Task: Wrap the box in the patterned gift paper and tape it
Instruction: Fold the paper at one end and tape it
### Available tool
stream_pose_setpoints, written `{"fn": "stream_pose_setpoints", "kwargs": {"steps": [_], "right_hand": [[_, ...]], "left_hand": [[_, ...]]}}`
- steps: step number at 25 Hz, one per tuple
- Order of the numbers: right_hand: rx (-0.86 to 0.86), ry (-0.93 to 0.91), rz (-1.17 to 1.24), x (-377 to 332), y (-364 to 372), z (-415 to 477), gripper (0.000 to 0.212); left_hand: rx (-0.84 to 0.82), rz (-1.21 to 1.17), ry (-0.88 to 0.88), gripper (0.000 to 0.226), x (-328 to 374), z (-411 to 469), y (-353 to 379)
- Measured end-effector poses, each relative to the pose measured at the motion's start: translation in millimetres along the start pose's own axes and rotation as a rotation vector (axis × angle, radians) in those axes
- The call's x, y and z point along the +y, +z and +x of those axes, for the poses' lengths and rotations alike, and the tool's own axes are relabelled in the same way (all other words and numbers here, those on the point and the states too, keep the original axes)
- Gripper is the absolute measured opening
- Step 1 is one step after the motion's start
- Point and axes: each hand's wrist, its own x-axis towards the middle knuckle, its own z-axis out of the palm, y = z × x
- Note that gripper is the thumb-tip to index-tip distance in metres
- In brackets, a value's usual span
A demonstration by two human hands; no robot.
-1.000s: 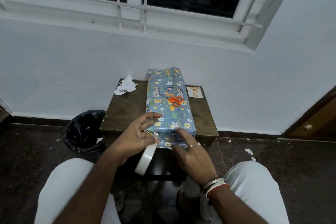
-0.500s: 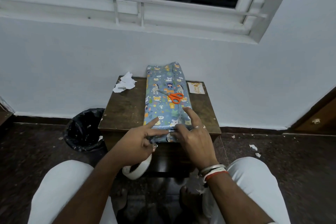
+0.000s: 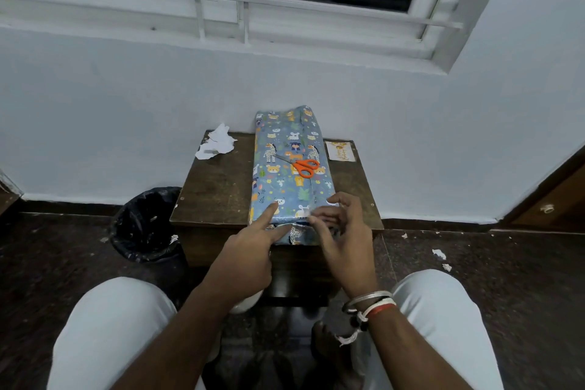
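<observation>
box (image 3: 289,190) overhanging table (image 3: 215,196) edge, left hand (image 3: 243,260) holding tape roll (image 3: 246,302), forefinger (image 3: 267,214) pressing

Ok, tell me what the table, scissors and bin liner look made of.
Table: probably dark wood, matt and scuffed, with faint grain and pale specks.
Scissors: orange handles look like smooth plastic; blades look like grey metal.
Bin liner: thin black plastic, crinkled, with glossy highlights.
</observation>
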Motion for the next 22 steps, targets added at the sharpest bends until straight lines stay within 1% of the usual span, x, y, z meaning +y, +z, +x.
{"fn": "stream_pose_setpoints", "kwargs": {"steps": [2, 4, 7, 11, 14, 19, 22], "right_hand": [[-0.049, 0.099, 0.09, 0, 3, -4, 0.05], [-0.071, 0.12, 0.073, 3, 6, -5, 0.052], [-0.092, 0.086, 0.016, 6, 8, -2, 0.053], [-0.214, -0.022, -0.16, 2, 5, 1, 0.054], [-0.301, -0.075, -0.242, 2, 5, 3, 0.053], [-0.307, -0.092, -0.39, -4, 11, 4, 0.055], [-0.345, -0.116, -0.403, -7, 10, 4, 0.055]], "left_hand": [[0.006, 0.003, -0.009, 0.077, 3, 1, -1], [-0.002, 0.016, -0.019, 0.078, 5, 1, -1], [-0.009, 0.021, -0.032, 0.078, 4, 2, -1], [0.001, 0.03, -0.022, 0.081, 4, 1, 0], [0.003, 0.033, -0.021, 0.082, 4, 1, 1], [0.01, 0.016, -0.022, 0.083, 2, 2, 2], [0.005, -0.002, -0.024, 0.083, 2, 1, 2]]}}
